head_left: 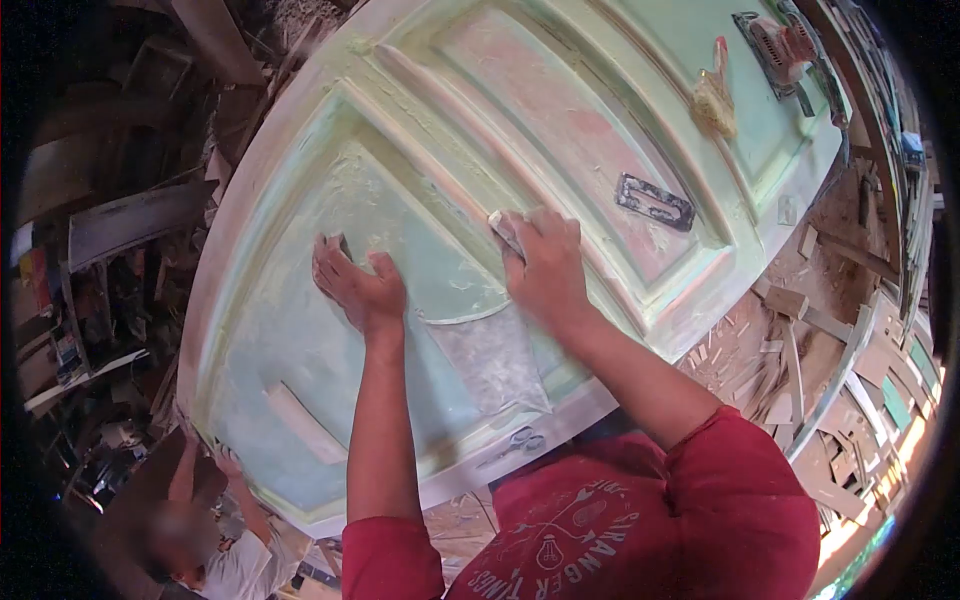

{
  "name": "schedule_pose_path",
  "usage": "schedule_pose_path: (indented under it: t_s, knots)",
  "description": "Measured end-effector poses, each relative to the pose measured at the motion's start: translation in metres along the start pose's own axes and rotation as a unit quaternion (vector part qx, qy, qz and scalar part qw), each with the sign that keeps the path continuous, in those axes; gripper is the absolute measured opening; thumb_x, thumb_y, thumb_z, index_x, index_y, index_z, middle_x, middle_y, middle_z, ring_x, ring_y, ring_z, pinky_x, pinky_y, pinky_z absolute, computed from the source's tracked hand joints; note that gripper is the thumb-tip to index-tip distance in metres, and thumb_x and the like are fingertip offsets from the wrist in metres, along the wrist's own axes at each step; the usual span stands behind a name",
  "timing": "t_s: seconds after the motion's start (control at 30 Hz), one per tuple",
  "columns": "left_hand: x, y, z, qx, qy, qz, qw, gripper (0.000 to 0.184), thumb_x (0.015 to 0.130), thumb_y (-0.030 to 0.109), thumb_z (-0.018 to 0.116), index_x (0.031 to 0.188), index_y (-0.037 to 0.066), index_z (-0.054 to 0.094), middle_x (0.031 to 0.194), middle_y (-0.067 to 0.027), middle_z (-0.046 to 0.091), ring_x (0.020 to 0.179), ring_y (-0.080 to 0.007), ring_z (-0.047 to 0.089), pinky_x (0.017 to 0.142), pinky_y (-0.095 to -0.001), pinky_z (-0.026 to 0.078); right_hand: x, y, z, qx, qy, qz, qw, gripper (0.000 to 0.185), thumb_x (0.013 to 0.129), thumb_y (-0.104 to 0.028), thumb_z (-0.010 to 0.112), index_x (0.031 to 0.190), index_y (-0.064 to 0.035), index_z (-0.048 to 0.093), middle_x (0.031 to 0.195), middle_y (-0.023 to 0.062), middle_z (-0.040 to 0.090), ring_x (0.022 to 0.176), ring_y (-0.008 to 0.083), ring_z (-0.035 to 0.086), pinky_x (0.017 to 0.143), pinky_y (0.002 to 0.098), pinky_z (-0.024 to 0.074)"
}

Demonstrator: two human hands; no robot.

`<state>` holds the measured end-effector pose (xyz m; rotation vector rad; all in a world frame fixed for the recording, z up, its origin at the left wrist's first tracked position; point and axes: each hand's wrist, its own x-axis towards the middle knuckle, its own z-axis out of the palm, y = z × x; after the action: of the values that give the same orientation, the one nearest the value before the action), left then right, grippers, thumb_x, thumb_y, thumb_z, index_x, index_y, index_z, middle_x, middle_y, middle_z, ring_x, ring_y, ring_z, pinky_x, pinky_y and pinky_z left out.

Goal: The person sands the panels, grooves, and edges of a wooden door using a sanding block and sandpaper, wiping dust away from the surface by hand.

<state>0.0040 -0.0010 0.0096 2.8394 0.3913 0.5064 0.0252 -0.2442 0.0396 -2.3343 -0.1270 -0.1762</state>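
A large pale green, dusty panel [250, 340] with raised ridges lies before me. My left hand [362, 285] is over its left section, fingers apart and curled a little, holding nothing. My right hand [545, 262] grips a small pale block [507, 234] against a ridge near the panel's middle. Between my forearms a whitish cloth or sheet [490, 358] lies on the surface. Scissors [522, 441] rest at the near edge, and a pale strip [303, 424] lies at the lower left.
A dark sanding pad [654, 202], a brush [715, 95] and a power sander [783, 50] sit on the panel's far right. Another person [215, 540] is at the lower left, hands near the panel's edge. Wood scraps [790, 330] litter the floor on the right.
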Motion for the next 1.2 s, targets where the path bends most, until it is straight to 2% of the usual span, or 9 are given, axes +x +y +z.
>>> schedule_pose_path:
  t_s: [0.17,0.3,0.4,0.47,0.5,0.6,0.9,1.0,1.2]
  knots:
    - [0.0,-0.001,0.0,0.001,0.003,0.005,1.0,0.056,0.087,0.015,0.065,0.14,-0.001,0.053,0.152,-0.0274,0.054,0.145,-0.0467,0.048,0.125,-0.0582,0.031,0.125,-0.037,0.089,0.001,-0.003,-0.044,0.999,0.031,0.081,-0.006,0.068,0.11,-0.0071,0.078,0.106,0.0195,0.066,0.11,0.0398,0.066,0.1,0.0568,0.0479]
    - [-0.002,-0.004,0.002,0.006,0.0,0.009,1.0,0.056,0.088,0.016,0.065,0.14,-0.001,0.053,0.153,-0.0278,0.053,0.144,-0.0468,0.048,0.125,-0.0586,0.032,0.246,-0.073,0.164,-0.037,0.014,-0.033,0.999,0.027,0.088,-0.007,0.064,0.11,-0.002,0.08,0.121,0.0263,0.07,0.121,0.0441,0.066,0.11,0.0616,0.0469]
    - [-0.003,-0.003,0.003,-0.001,-0.001,0.008,1.0,0.056,0.088,0.016,0.064,0.14,-0.001,0.052,0.155,-0.0282,0.051,0.145,-0.047,0.047,0.125,-0.0593,0.032,0.212,-0.055,0.149,0.051,-0.066,0.027,0.996,0.029,0.088,-0.009,0.065,0.112,-0.0042,0.081,0.121,0.0264,0.07,0.122,0.0447,0.066,0.111,0.0613,0.0466]
    - [-0.002,-0.003,0.002,0.0,0.004,0.004,1.0,0.056,0.088,0.015,0.065,0.14,-0.001,0.053,0.153,-0.0276,0.054,0.145,-0.0461,0.047,0.125,-0.058,0.032,0.138,-0.032,0.101,-0.01,-0.052,-0.026,0.998,0.035,0.086,-0.004,0.064,0.116,-0.0088,0.08,0.116,0.0234,0.069,0.116,0.0431,0.066,0.11,0.0591,0.0473]
    - [0.0,-0.003,0.002,-0.002,0.002,0.002,1.0,0.056,0.088,0.016,0.065,0.14,-0.001,0.053,0.153,-0.0276,0.053,0.145,-0.0461,0.047,0.125,-0.058,0.032,0.091,-0.02,0.081,0.007,0.035,-0.04,0.999,0.037,0.085,-0.001,0.063,0.117,-0.0082,0.079,0.109,0.0205,0.067,0.112,0.0413,0.066,0.105,0.0573,0.0481]
    - [0.0,0.0,0.001,0.0,-0.005,-0.011,1.0,0.056,0.088,0.016,0.065,0.141,0.0,0.053,0.154,-0.0277,0.052,0.146,-0.0461,0.047,0.126,-0.058,0.031,0.028,-0.01,0.019,-0.01,-0.022,-0.001,1.0,0.034,0.083,-0.001,0.064,0.115,-0.0084,0.076,0.107,0.0193,0.064,0.105,0.0392,0.064,0.092,0.0559,0.0473]
    - [0.001,-0.001,0.0,0.002,-0.001,-0.005,1.0,0.057,0.088,0.016,0.066,0.142,0.0,0.053,0.156,-0.0273,0.051,0.147,-0.0463,0.046,0.126,-0.0587,0.031,0.255,-0.07,0.181,-0.061,0.066,-0.058,0.994,0.023,0.089,-0.011,0.065,0.103,-0.005,0.082,0.11,0.0247,0.075,0.112,0.0435,0.071,0.108,0.0618,0.0476]
    - [-0.002,-0.003,0.001,-0.001,0.0,-0.002,1.0,0.056,0.089,0.016,0.065,0.141,0.0,0.053,0.156,-0.027,0.052,0.148,-0.046,0.046,0.126,-0.0587,0.031,0.217,-0.053,0.165,-0.031,0.026,-0.05,0.998,0.023,0.087,-0.011,0.065,0.1,0.0015,0.078,0.115,0.0246,0.074,0.115,0.0419,0.069,0.102,0.0551,0.0531]
    - [-0.001,-0.002,0.0,-0.001,-0.004,-0.016,1.0,0.056,0.089,0.017,0.065,0.141,0.0,0.054,0.156,-0.027,0.052,0.147,-0.046,0.046,0.126,-0.0583,0.032,0.014,-0.009,0.012,-0.007,-0.028,0.02,0.999,0.033,0.085,-0.005,0.066,0.117,-0.0082,0.074,0.106,0.0204,0.064,0.105,0.0421,0.062,0.092,0.0585,0.0455]
